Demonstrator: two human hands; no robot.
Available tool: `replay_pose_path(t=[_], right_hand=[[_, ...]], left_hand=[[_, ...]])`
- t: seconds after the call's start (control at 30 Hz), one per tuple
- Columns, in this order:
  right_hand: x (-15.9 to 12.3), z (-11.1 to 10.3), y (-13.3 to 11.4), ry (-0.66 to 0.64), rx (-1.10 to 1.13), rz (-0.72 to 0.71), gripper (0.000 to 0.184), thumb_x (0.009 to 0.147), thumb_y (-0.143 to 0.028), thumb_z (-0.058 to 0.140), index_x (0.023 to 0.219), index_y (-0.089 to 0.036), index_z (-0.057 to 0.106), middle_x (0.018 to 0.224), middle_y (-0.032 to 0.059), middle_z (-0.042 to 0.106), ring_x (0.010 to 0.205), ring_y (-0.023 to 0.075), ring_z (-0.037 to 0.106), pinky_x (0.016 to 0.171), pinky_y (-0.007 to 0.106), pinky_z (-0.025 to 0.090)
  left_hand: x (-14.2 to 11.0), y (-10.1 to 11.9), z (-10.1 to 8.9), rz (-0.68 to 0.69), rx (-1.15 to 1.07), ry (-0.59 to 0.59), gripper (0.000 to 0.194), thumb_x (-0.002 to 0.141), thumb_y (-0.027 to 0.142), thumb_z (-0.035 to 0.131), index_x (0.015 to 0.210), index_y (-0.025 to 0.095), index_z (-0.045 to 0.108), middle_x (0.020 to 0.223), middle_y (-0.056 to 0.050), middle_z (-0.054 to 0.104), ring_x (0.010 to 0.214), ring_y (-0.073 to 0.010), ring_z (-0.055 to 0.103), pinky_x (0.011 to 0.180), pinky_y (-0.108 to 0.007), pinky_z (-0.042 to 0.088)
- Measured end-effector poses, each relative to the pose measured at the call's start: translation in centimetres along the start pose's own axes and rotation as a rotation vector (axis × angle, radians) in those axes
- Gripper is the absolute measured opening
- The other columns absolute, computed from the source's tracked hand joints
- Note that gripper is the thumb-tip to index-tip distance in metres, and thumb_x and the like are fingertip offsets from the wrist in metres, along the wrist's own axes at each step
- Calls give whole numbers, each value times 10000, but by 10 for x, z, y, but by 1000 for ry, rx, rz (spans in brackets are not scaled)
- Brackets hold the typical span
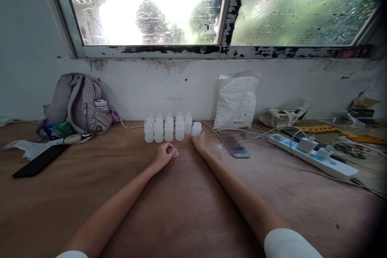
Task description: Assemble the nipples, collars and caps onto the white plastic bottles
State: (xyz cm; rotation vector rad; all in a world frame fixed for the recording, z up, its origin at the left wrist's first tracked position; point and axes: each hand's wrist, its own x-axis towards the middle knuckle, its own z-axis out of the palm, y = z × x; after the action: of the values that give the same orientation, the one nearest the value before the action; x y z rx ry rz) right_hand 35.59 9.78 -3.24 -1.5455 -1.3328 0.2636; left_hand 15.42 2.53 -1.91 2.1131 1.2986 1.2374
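My left hand (164, 157) rests low over the table, its fingers closed on a small round translucent piece (174, 153) that looks like a lid; the fingers hide part of it. My right hand (199, 142) is at a white translucent bottle (196, 129), with fingers round its lower side, partly out of sight. Left of that bottle, several similar bottles (168, 128) stand upright in a row near the wall. Just right of my right wrist lies a small clear plastic piece (217, 151), its kind unclear.
A pixelated phone-like object (238, 149) lies to the right, before a white plastic bag (236, 102). Farther right are a power strip (314, 157) and loose cables. A grey backpack (77, 100) and a flat black object (40, 161) are on the left.
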Motion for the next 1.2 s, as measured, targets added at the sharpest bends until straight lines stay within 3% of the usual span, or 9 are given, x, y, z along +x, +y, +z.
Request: replay_pose_path(t=[0.17, 0.33, 0.43, 0.57, 0.67, 0.83, 1.1, 1.2], right_hand=[[-6, -6, -6, -15, -20, 80, 413, 620, -294, 589, 970, -135, 440, 969, 146, 555, 945, 288, 528, 794, 415, 405], [-32, -20, -16, -131, -4, 7, 397, 636, -302, 579, 967, -134, 438, 962, 132, 551, 919, 269, 527, 771, 399, 416], [-55, -26, -27, -279, 40, -107, 426, 631, -316, 610, 996, -160, 455, 964, 89, 572, 892, 230, 540, 769, 355, 428], [-82, -27, -46, -595, 120, -387, 535, 680, -362, 591, 1134, -148, 408, 1005, 90, 574, 888, 210, 545, 768, 334, 425], [-92, -26, -57, -703, 136, -473, 577, 702, -385, 575, 1187, -143, 376, 1041, 104, 565, 906, 215, 540, 772, 334, 418], [-96, -26, -60, -710, 119, -490, 613, 702, -385, 581, 1215, -135, 357, 1041, 111, 566, 905, 220, 537, 764, 337, 418], [-96, -27, -59, -701, 126, -495, 576, 694, -343, 595, 1187, -140, 378, 1043, 102, 568, 910, 218, 539, 778, 339, 421], [-96, -26, -59, -694, 143, -529, 530, 704, -311, 579, 1166, -136, 388, 1076, 105, 550, 959, 219, 523, 821, 345, 407]], left_hand=[[-2, 3, 0, 12, -56, 33, 113, 703, 261, 574, 744, 157, 595, 755, -33, 630, 673, -145, 567, 646, -267, 448], [-1, 10, -7, 17, -130, 144, 184, 783, 312, 477, 826, 166, 581, 821, -49, 607, 742, -151, 572, 660, -267, 466], [4, 23, -18, 37, -165, 187, 211, 785, 346, 476, 848, 175, 582, 872, -50, 576, 752, -140, 567, 662, -249, 476], [10, 45, -35, 107, -217, 169, 220, 792, 354, 469, 914, 200, 569, 922, -37, 556, 794, -128, 555, 680, -225, 476], [12, 55, -43, 159, -219, 116, 187, 799, 331, 456, 884, 196, 555, 897, -24, 556, 817, -130, 539, 725, -235, 462], [9, 55, -43, 106, -200, -22, 182, 818, 317, 395, 832, 190, 525, 796, 2, 565, 735, -122, 543, 680, -225, 448], [5, 57, -38, 137, -118, -53, 197, 826, 346, 386, 888, 195, 496, 878, -13, 571, 815, -135, 536, 746, -233, 418], [3, 55, -35, 197, -84, -43, 229, 792, 353, 455, 952, 190, 468, 936, -33, 551, 848, -149, 530, 760, -243, 412]])
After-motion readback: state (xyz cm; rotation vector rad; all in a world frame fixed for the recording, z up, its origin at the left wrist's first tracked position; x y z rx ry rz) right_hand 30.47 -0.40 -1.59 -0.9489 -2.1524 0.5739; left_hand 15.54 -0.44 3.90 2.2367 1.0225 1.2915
